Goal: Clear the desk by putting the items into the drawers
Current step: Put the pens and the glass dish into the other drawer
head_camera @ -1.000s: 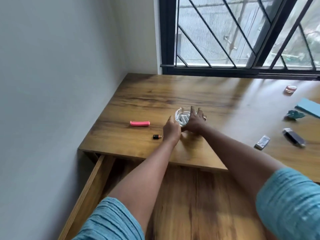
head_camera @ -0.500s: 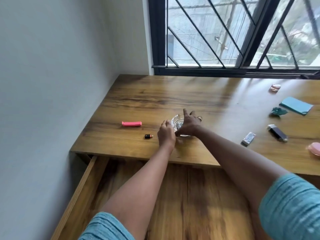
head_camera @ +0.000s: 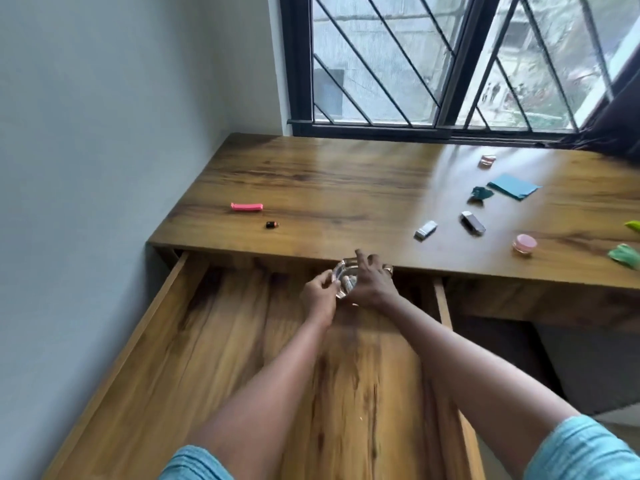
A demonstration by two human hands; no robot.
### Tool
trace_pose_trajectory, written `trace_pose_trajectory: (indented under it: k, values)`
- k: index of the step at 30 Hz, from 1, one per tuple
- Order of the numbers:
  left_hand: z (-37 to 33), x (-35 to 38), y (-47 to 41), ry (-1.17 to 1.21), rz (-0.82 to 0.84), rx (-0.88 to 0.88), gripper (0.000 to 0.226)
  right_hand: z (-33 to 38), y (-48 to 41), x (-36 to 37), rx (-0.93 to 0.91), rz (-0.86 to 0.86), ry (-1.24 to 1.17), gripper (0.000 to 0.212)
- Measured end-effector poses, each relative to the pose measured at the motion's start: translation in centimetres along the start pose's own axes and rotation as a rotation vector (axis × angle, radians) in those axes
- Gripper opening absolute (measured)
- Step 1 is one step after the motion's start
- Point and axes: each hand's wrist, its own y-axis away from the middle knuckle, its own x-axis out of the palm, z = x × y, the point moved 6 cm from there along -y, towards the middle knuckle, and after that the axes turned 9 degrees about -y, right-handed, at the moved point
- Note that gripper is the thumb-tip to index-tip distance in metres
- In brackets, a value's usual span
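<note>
Glass dish (head_camera: pixel 343 280) held between both hands over open drawer (head_camera: pixel 166 341), just in front of desk (head_camera: pixel 329 188) front edge. Dish round, no long axis; tipped, mouth facing back toward wearer; contents too blurred to tell. Left hand (head_camera: pixel 318 297): fingers curled, pinching dish's left rim. Right hand (head_camera: pixel 372 287): fingers wrapped round right side, index raised off glass. On desk, left: pink clip (head_camera: pixel 246 206), long axis roughly parallel to front edge; small black item (head_camera: pixel 272 224) near it.

Head-worn wide-angle view looks forward and down over drawer (head_camera: pixel 225 358) and desk (head_camera: pixel 329 188).
</note>
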Motion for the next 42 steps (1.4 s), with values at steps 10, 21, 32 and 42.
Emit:
trace_pose_trajectory:
  k: [10, 21, 32, 42]
  values:
    - [9.8, 3.2, 9.4, -0.050, 0.142, -0.261, 0.021, -7.6, 10.7, 8.1, 0.172, 0.152, 0.063, 0.118]
    - [13.5, 4.3, 15.5, -0.100, 0.368, -0.359, 0.031, -11.2, 17.6, 11.6, 0.223, 0.217, 0.021, 0.107]
    - [15.7, 5.2, 17.5, -0.151, 0.339, -0.396, 0.025, -13.1, 20.0, 12.8, 0.217, 0.236, -0.036, 0.094]
    - [16.1, 5.4, 18.4, -0.199, 0.332, -0.347, 0.031, -13.4, 20.6, 12.9, 0.193, 0.246, 0.021, 0.110]
